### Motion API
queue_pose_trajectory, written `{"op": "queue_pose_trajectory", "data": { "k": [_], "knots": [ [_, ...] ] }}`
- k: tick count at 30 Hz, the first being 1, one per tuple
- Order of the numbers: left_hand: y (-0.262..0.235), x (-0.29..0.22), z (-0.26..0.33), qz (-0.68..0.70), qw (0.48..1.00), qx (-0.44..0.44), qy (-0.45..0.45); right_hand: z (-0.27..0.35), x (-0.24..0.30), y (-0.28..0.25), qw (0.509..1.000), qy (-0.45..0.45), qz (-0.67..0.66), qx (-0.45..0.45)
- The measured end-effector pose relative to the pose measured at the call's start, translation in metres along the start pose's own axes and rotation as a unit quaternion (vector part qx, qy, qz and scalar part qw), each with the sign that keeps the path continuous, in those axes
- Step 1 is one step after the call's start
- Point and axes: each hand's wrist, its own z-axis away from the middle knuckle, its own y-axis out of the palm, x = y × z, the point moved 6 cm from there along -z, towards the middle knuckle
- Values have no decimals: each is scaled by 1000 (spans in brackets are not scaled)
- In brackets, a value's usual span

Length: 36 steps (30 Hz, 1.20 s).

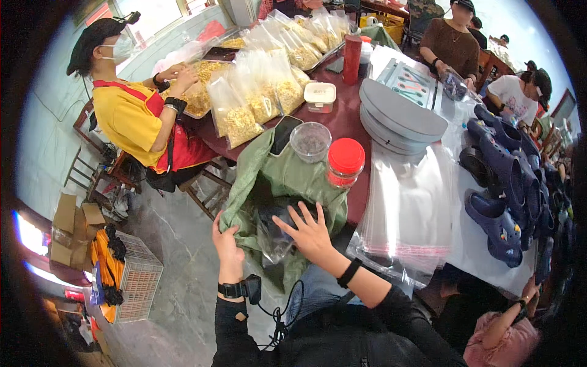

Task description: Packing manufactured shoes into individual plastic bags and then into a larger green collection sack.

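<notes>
1. Head view, near field: a green sack [278,177] is draped over the edge of the dark red table [342,119], its mouth open toward the person.
2. Left hand [226,241]: the sack's left rim is pinched and held up, fingers closed on the cloth. A black wrist strap with a small device [239,289] and a trailing cable is worn on that arm.
3. Right hand [310,231]: fingers are spread flat, palm down, pressed on a clear plastic bag [276,235] lying in the sack's mouth. No grasp is seen; the hand is laid on it, not closed.
4. Just behind the sack on the table: a black phone [285,133], a clear round tub [310,140], a jar with a red lid [344,162].
5. To the right: a stack of flat clear bags [408,211] is spread on the table, a pile of grey round lids [397,116] behind it, and dark blue clogs [498,183] are lined up on the white surface at the far right.
6. Far end of the table: filled clear bags of yellow snack [257,98] are stood in rows on trays, a red bottle [351,58] beside them.
7. A person in a yellow shirt [131,116] is seated at left, hands at a tray. Other seated people are seen at top right.
8. On the floor at left: a white crate [137,278] and cardboard boxes [70,229].
</notes>
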Motion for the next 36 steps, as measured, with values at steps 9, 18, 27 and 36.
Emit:
{"op": "queue_pose_trajectory", "data": {
  "k": [9,18,27,36],
  "knots": [
    [-11,1,-11,36,999,-20,-14,54,17,97,951,43,-210,225],
    [-16,-16,-22,55,992,-77,79,99,11,124,961,-30,-91,259],
    [12,-15,-9,-65,985,-16,159,125,41,54,877,34,-270,396],
    [138,35,126,-368,771,172,491,140,7,9,893,66,-272,354]
  ]
}}
